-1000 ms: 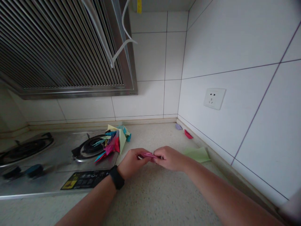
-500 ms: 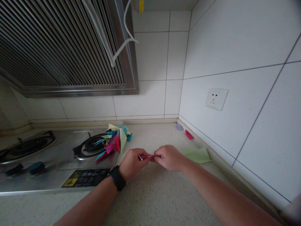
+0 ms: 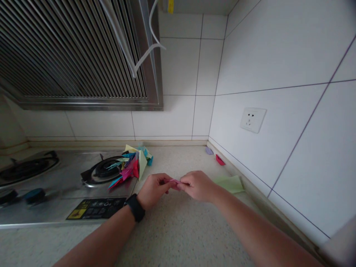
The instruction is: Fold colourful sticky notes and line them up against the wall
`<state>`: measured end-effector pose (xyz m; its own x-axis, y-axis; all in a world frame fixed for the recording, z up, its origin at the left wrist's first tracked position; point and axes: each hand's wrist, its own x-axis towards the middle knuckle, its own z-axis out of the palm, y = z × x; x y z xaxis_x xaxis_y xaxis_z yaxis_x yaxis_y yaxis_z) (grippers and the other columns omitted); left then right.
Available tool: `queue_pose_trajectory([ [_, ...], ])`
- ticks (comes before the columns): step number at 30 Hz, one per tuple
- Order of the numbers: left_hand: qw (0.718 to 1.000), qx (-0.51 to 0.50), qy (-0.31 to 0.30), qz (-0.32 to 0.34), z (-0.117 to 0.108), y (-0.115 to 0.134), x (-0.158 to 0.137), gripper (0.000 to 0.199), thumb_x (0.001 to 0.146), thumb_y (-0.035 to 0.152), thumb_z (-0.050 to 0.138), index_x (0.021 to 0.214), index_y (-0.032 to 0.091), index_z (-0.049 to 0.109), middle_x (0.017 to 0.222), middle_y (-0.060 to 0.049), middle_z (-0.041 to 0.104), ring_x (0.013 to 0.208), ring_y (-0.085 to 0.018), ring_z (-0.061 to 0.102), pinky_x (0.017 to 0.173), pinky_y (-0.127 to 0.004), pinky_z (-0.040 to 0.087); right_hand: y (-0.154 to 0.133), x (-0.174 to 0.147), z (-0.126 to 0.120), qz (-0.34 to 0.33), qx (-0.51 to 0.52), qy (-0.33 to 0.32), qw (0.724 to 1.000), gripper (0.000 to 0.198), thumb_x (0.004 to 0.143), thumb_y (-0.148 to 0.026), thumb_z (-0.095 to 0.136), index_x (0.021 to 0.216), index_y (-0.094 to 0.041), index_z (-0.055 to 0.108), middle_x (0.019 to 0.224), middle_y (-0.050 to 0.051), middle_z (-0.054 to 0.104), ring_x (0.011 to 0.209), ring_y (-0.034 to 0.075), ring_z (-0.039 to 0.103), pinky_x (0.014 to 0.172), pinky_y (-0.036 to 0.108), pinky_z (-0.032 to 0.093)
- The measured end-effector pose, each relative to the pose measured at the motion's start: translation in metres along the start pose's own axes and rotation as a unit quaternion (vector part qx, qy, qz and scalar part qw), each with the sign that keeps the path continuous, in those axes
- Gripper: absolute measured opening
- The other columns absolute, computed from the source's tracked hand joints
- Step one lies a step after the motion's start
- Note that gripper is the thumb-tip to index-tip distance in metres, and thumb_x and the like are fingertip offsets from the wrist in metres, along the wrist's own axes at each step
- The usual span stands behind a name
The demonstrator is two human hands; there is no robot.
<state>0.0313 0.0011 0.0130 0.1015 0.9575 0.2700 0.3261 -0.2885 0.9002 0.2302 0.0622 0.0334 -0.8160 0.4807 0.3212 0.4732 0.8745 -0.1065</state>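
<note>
Pink paper pinched between both hands, now mostly hidden

Fingers (image 3: 170, 182) of the left hand (image 3: 152, 190) and right hand (image 3: 197, 185) clamp on the pink folded paper (image 3: 175, 181), closer together than a second ago (less strip shows), just right of the stove (image 3: 69, 185), above the surface (image 3: 178, 230).

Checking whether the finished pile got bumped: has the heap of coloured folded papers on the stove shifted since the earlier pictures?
No. The heap of folded papers lies against the same burner as before; only the camera view shifted.
</note>
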Motion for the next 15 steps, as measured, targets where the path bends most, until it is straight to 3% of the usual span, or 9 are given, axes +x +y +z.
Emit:
queue_pose_trajectory([
  [5, 0.999, -0.011, 0.023, -0.037, -0.002, -0.007, 0.004, 0.032, 0.078, 0.042, 0.064, 0.09, 0.013, 0.07, 0.067, -0.003, 0.066, 0.053, -0.01, 0.055, 0.046, -0.018, 0.037, 0.006, -0.002, -0.003, 0.043, 0.037, -0.015, 0.998, 0.033, 0.092, -0.04, 0.048, 0.073, -0.019, 0.063, 0.063, -0.001, 0.06, 0.058, 0.01, 0.05, 0.055, 0.024, 0.025],
  [9, 0.998, -0.012, 0.036, -0.058, -0.003, -0.01, 0.006, 0.039, 0.079, 0.048, 0.06, 0.092, 0.013, 0.07, 0.069, -0.004, 0.067, 0.053, -0.011, 0.055, 0.043, -0.018, 0.035, 0.005, -0.001, -0.007, 0.064, 0.074, 0.04, 0.994, 0.019, 0.086, -0.036, 0.057, 0.099, -0.022, 0.058, 0.085, 0.001, 0.065, 0.069, 0.012, 0.056, 0.062, 0.023, 0.034],
  [15, 0.995, -0.032, 0.05, -0.074, -0.004, -0.006, 0.007, 0.04, 0.081, 0.049, 0.058, 0.088, 0.011, 0.069, 0.078, -0.008, 0.07, 0.055, -0.011, 0.056, 0.044, -0.018, 0.038, -0.004, 0.001, -0.009, 0.006, 0.023, 0.064, 0.998, 0.026, 0.078, -0.036, 0.067, 0.096, -0.022, 0.056, 0.097, 0.004, 0.061, 0.092, 0.018, 0.056, 0.078, 0.028, 0.041],
])
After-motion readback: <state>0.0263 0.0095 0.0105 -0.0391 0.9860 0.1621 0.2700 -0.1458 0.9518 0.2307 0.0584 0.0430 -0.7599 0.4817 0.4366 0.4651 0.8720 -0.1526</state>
